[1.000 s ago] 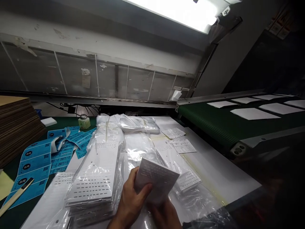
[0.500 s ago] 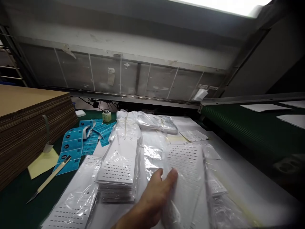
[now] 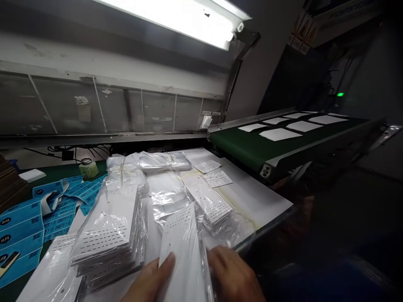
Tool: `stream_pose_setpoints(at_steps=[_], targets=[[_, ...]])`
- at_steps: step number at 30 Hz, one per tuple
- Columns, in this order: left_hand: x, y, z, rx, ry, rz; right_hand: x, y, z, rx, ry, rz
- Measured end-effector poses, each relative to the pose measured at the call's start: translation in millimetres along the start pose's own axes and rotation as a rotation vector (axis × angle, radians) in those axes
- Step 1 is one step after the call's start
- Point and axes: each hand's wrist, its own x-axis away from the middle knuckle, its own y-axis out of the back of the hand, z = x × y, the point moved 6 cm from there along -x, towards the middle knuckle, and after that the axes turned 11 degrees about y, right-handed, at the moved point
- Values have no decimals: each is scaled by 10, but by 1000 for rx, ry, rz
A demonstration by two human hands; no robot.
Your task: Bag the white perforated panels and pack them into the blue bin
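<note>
A clear plastic bag with white perforated cards inside [image 3: 181, 251] stands tilted at the bottom middle. My left hand [image 3: 151, 279] grips its left edge, thumb over the front. At its right edge my right hand [image 3: 234, 274] has curled fingers pressed to the plastic. Just left lies a stack of bagged cards [image 3: 107, 226], with another bagged card [image 3: 53, 268] beside it. A smaller bagged stack [image 3: 209, 199] sits to the right. Behind are clear empty bags [image 3: 163, 161] and a banded bundle of bags [image 3: 124, 174].
Blue label sheets [image 3: 23, 226], a knife [image 3: 9, 264] and a small jar [image 3: 88, 168] are on the left. A green conveyor [image 3: 239, 144] with white sheets runs at the back right. The table edge [image 3: 264, 222] drops off at the right.
The view has turned to the right. My right hand has come into view at the bag's right edge. The bagged cards are now held between both hands.
</note>
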Motion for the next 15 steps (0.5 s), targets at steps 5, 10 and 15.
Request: stream_pose_setpoints(at_steps=[5, 10, 15], targets=[[-292, -465, -320, 229, -84, 78, -225, 228, -371, -765, -567, -137], [-756, -1028, -787, 282, -290, 102, -1000, 437, -651, -486, -466, -52], [-1164, -964, -894, 275, -330, -49, -1482, 424, -1282, -398, -469, 114]])
